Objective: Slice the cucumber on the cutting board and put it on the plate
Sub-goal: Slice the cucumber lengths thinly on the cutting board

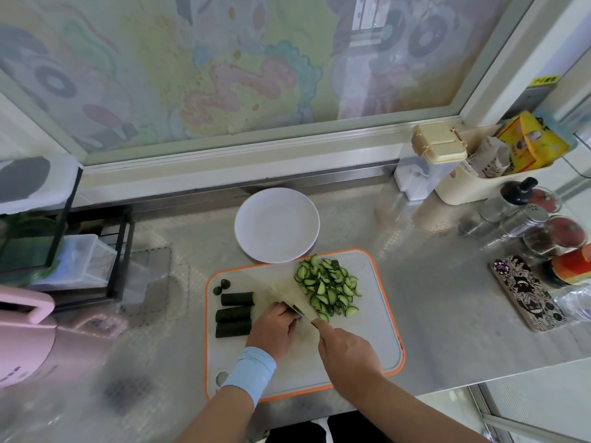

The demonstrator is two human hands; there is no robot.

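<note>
Three cucumber lengths (235, 314) lie on the left of the cutting board (383, 314), long axes running left-right; slices (329, 290) are heaped at its far right. At mid-board the left hand (275, 327) curls its fingers on a cucumber piece (295, 311), and the right hand (348, 350) wraps its fingers round the knife (287, 292).

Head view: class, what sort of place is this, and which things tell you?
Probably a kitchen counter: a cutting board with cucumber slices, a white plate behind it, and seasoning jars at the right.

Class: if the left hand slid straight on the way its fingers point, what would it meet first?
Probably the knife, its blade close ahead; the cucumber slices lie beyond it.
</note>
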